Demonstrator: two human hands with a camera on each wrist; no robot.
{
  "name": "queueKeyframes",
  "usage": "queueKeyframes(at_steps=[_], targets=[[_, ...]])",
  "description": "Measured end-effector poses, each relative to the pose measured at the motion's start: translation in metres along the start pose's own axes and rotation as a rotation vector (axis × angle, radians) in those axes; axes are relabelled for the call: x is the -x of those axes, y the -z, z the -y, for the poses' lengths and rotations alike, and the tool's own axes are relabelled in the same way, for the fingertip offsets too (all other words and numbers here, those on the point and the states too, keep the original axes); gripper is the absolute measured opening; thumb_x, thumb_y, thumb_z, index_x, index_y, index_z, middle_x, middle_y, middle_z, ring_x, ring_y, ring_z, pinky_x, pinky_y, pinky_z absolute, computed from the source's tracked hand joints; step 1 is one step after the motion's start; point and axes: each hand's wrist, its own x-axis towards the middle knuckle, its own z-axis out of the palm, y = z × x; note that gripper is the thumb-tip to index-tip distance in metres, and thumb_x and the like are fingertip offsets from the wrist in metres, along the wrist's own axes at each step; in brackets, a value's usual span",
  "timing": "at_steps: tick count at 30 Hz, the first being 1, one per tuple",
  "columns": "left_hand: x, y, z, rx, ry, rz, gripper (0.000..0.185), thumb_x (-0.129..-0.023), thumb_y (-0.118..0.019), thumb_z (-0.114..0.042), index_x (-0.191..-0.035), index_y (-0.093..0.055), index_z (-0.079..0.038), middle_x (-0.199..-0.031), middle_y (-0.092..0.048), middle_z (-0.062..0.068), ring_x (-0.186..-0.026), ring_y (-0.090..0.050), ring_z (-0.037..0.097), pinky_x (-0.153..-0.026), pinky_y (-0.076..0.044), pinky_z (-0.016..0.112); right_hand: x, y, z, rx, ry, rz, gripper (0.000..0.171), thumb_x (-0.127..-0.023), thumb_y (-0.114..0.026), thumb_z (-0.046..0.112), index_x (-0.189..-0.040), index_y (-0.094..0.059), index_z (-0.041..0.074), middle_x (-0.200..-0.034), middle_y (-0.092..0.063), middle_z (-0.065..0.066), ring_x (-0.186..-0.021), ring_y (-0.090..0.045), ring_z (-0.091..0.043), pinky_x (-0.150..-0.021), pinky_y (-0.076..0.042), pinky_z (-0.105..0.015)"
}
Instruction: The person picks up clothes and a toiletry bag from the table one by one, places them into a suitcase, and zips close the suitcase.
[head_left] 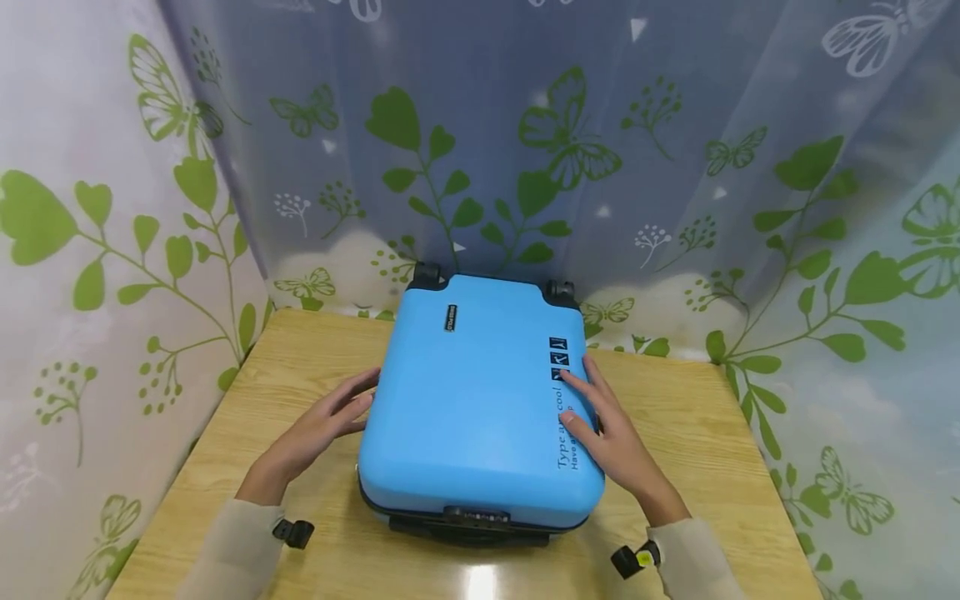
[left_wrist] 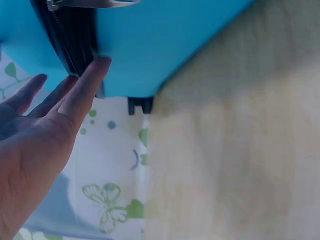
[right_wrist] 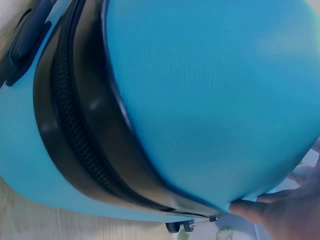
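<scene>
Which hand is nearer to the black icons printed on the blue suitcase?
Right. The right hand lies on the suitcase lid, fingers reaching the black icons. The left hand touches the opposite side edge.

Light wooden table [head_left: 697,433], blue suitcase [head_left: 480,408] lying flat on it

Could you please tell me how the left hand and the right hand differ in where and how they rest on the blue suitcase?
The left hand touches the side edge of the suitcase with its fingertips, by the black zip; the right hand lies flat on top, over the printed lettering. The left hand sits lower, near the wooden table; the right hand sits higher on the lid. Both have straight fingers and grip nothing.
</scene>
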Motion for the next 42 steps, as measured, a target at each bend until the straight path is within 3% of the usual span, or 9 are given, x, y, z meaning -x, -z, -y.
queueKeyframes(at_steps=[9, 12, 17, 25, 30, 36, 42], targets=[[0.029, 0.001, 0.02, 0.015, 0.1, 0.096, 0.063, -0.118, -0.051, -0.034, -0.169, -0.034, -0.001, -0.175, -0.033, 0.026, -0.156, -0.043, 0.048, -0.113, -0.057, 0.045, 0.006, -0.001, 0.0, 0.025, -0.012, 0.004, 0.062, -0.109, -0.067, 0.023, -0.168, -0.045, 0.023, -0.185, 0.0, -0.007, -0.169, -0.002, -0.049, -0.124, -0.016, -0.084], [0.039, 0.004, 0.022, 0.037, 0.121, 0.143, 0.062, -0.117, -0.055, -0.029, -0.166, -0.037, 0.004, -0.171, -0.038, 0.03, -0.149, -0.055, 0.041, -0.11, -0.059, 0.041, 0.008, 0.0, -0.001, 0.019, -0.018, 0.006, 0.063, -0.11, -0.066, 0.023, -0.168, -0.044, 0.024, -0.185, 0.001, -0.008, -0.169, -0.001, -0.05, -0.123, -0.015, -0.085], [0.047, 0.005, 0.021, 0.039, 0.141, 0.181, 0.06, -0.115, -0.06, -0.026, -0.161, -0.044, 0.009, -0.159, -0.053, 0.032, -0.134, -0.07, 0.023, -0.106, -0.061, 0.045, 0.01, 0.0, 0.0, 0.016, -0.044, 0.003, 0.062, -0.11, -0.065, 0.025, -0.168, -0.044, 0.024, -0.186, 0.001, -0.007, -0.169, -0.001, -0.05, -0.123, -0.013, -0.086], [0.05, 0.002, 0.017, -0.069, 0.132, 0.133, 0.046, -0.11, -0.068, -0.024, -0.145, -0.059, 0.006, -0.131, -0.071, 0.019, -0.119, -0.07, 0.021, -0.097, -0.061, 0.031, 0.009, -0.002, -0.002, -0.017, -0.053, 0.005, 0.061, -0.11, -0.065, 0.024, -0.168, -0.044, 0.023, -0.186, 0.002, -0.006, -0.169, 0.002, -0.048, -0.123, -0.01, -0.086], [0.052, 0.001, 0.023, -0.073, 0.097, 0.171, 0.032, -0.11, -0.067, -0.018, -0.13, -0.062, 0.006, -0.113, -0.072, 0.018, -0.105, -0.073, 0.022, -0.092, -0.061, 0.028, 0.009, -0.003, -0.004, -0.021, -0.053, 0.007, 0.061, -0.11, -0.065, 0.024, -0.168, -0.045, 0.024, -0.185, 0.002, -0.007, -0.169, 0.002, -0.048, -0.123, -0.009, -0.086], [0.055, -0.003, 0.028, -0.079, 0.066, 0.187, 0.019, -0.111, -0.059, -0.01, -0.121, -0.063, 0.006, -0.111, -0.07, 0.015, -0.101, -0.07, 0.016, -0.093, -0.061, 0.032, 0.009, -0.003, -0.002, -0.026, -0.048, 0.011, 0.061, -0.11, -0.065, 0.024, -0.168, -0.044, 0.024, -0.185, 0.003, -0.007, -0.169, 0.003, -0.049, -0.123, -0.009, -0.086], [0.058, -0.006, 0.029, -0.129, 0.034, 0.15, 0.017, -0.113, -0.058, -0.015, -0.117, -0.064, 0.001, -0.112, -0.071, 0.02, -0.102, -0.071, 0.017, -0.092, -0.062, 0.032, 0.008, -0.003, -0.003, -0.044, -0.063, 0.02, 0.061, -0.11, -0.064, 0.025, -0.168, -0.044, 0.026, -0.185, 0.005, -0.007, -0.169, 0.004, -0.049, -0.121, -0.01, -0.088]])
